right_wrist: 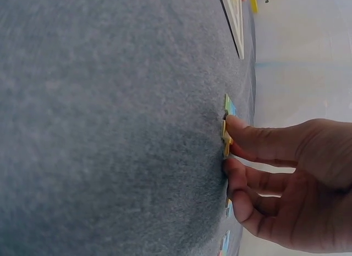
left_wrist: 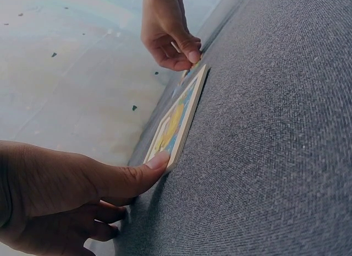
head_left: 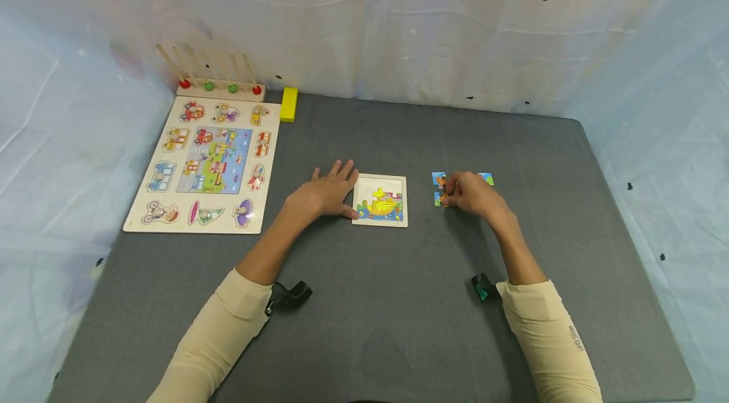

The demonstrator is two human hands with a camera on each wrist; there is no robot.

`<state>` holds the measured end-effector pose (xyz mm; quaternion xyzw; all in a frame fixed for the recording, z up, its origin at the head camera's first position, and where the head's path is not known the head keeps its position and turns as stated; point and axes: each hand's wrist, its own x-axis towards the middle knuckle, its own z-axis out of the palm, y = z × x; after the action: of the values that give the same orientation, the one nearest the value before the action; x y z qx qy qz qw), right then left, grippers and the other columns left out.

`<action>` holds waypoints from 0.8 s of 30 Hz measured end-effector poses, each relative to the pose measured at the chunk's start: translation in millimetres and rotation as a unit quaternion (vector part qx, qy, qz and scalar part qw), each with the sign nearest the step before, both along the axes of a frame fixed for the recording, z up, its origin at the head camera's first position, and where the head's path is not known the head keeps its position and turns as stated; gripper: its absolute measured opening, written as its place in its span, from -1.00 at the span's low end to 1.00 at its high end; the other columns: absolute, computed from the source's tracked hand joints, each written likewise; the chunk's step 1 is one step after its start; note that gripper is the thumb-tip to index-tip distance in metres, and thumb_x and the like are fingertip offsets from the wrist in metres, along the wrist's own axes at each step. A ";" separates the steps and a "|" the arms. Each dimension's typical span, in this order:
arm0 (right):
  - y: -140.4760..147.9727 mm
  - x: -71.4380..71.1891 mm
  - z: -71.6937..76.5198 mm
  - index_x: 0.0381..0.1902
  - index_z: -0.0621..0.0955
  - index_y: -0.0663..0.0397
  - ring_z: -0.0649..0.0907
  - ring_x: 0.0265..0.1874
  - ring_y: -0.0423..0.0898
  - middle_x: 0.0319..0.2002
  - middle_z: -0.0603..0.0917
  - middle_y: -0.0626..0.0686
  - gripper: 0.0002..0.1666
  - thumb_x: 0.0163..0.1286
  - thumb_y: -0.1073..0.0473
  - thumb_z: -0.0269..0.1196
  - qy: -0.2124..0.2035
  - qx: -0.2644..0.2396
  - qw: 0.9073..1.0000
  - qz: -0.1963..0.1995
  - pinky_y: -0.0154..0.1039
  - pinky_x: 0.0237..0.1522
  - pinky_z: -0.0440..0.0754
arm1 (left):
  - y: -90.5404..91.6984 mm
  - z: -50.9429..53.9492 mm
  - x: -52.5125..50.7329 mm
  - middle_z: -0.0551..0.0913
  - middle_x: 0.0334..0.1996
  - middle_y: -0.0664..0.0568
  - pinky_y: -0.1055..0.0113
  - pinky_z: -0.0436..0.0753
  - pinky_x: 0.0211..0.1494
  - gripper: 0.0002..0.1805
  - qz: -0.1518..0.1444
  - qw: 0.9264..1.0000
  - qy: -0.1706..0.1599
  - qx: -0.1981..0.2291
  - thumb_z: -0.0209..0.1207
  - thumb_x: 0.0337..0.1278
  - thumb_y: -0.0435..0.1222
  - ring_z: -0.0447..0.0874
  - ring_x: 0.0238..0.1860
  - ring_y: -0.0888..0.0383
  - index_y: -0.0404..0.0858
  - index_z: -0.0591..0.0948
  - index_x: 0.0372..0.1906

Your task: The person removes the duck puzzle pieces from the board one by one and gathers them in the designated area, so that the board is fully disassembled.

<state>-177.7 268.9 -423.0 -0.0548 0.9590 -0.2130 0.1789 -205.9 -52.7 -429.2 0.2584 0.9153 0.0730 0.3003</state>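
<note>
In the head view a small square puzzle tray (head_left: 407,200) holds joined pieces with a yellow picture along its lower part. The left hand (head_left: 327,194) lies beside it with fingers spread, its thumb resting on the tray's lower left corner, also seen in the left wrist view on the frame (left_wrist: 187,124). To the tray's right, the right hand (head_left: 473,193) pinches a small orange and yellow piece (right_wrist: 226,143) between thumb and fingers at table level. Other loose pieces (head_left: 437,178) lie around that hand, partly hidden by it.
A large wooden knob puzzle board (head_left: 193,226) lies at the left. Behind it stands a pegged rack (head_left: 247,92) with red and green beads, and a yellow block (head_left: 288,104) lies beside the board. Curtains border the grey table (head_left: 387,302).
</note>
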 end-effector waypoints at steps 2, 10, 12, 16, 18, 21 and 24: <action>0.1 0.1 0.7 -0.19 0.63 0.27 0.56 -0.45 -0.09 -0.43 0.64 0.09 -0.78 0.38 0.23 0.42 -0.005 0.002 1.000 -0.002 -0.25 -0.38 0.44 | 0.3 -0.2 0.3 -0.30 0.73 -0.16 -0.36 -0.09 0.69 0.13 0.000 1.000 0.002 -0.001 0.30 0.35 0.10 -0.39 0.75 -0.19 -0.24 -0.10 0.71; 1.1 1.2 4.1 -0.15 0.62 0.27 0.57 -0.43 -0.10 -0.39 0.69 0.13 -0.78 0.39 0.23 0.41 -0.014 -0.006 1.000 -0.009 -0.25 -0.37 0.45 | -0.5 -0.1 0.9 -0.28 0.73 -0.17 -0.37 -0.07 0.68 0.13 -0.002 1.000 0.009 0.004 0.31 0.34 0.09 -0.36 0.75 -0.20 -0.25 -0.08 0.71; 0.9 1.5 4.8 -0.14 0.63 0.28 0.57 -0.42 -0.09 -0.34 0.71 0.16 -0.76 0.39 0.23 0.42 -0.010 -0.009 1.000 -0.006 -0.24 -0.37 0.45 | -1.3 0.4 1.3 -0.27 0.73 -0.17 -0.37 -0.06 0.68 0.12 -0.003 1.000 0.010 0.008 0.31 0.34 0.09 -0.35 0.75 -0.20 -0.26 -0.08 0.71; 0.3 2.5 5.9 -0.09 0.64 0.31 0.58 -0.40 -0.06 -0.25 0.73 0.23 -0.73 0.40 0.21 0.42 -0.002 -0.011 1.000 0.000 -0.23 -0.36 0.46 | -2.3 0.9 1.8 -0.28 0.73 -0.17 -0.37 -0.06 0.68 0.12 -0.001 1.000 0.009 0.013 0.30 0.34 0.09 -0.35 0.75 -0.20 -0.26 -0.08 0.71; -0.1 3.0 6.7 -0.07 0.64 0.31 0.58 -0.39 -0.06 -0.23 0.73 0.24 -0.71 0.41 0.20 0.41 -0.002 -0.011 1.000 0.000 -0.23 -0.36 0.46 | -2.2 0.8 1.7 -0.28 0.73 -0.17 -0.37 -0.06 0.68 0.13 0.000 1.000 0.009 0.012 0.30 0.34 0.10 -0.35 0.75 -0.20 -0.26 -0.08 0.71; -1.0 3.6 8.1 -0.05 0.63 0.31 0.57 -0.39 -0.05 -0.24 0.72 0.24 -0.70 0.43 0.18 0.40 -0.003 -0.006 1.000 -0.001 -0.22 -0.35 0.46 | -1.8 0.0 1.4 -0.28 0.73 -0.16 -0.37 -0.07 0.69 0.13 0.001 1.000 0.009 0.009 0.30 0.33 0.11 -0.36 0.75 -0.19 -0.25 -0.09 0.71; -1.7 3.8 9.5 -0.03 0.62 0.31 0.58 -0.38 -0.04 -0.22 0.71 0.25 -0.69 0.44 0.18 0.40 -0.002 -0.004 1.000 0.000 -0.21 -0.35 0.47 | -0.8 -0.8 1.5 -0.29 0.74 -0.16 -0.36 -0.06 0.69 0.14 0.000 1.000 0.013 0.006 0.30 0.33 0.11 -0.36 0.75 -0.18 -0.25 -0.09 0.71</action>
<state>-173.9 267.2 -413.6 -0.0554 0.9579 -0.2166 0.1804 -204.4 -53.5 -430.0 0.2611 0.9185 0.0750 0.2872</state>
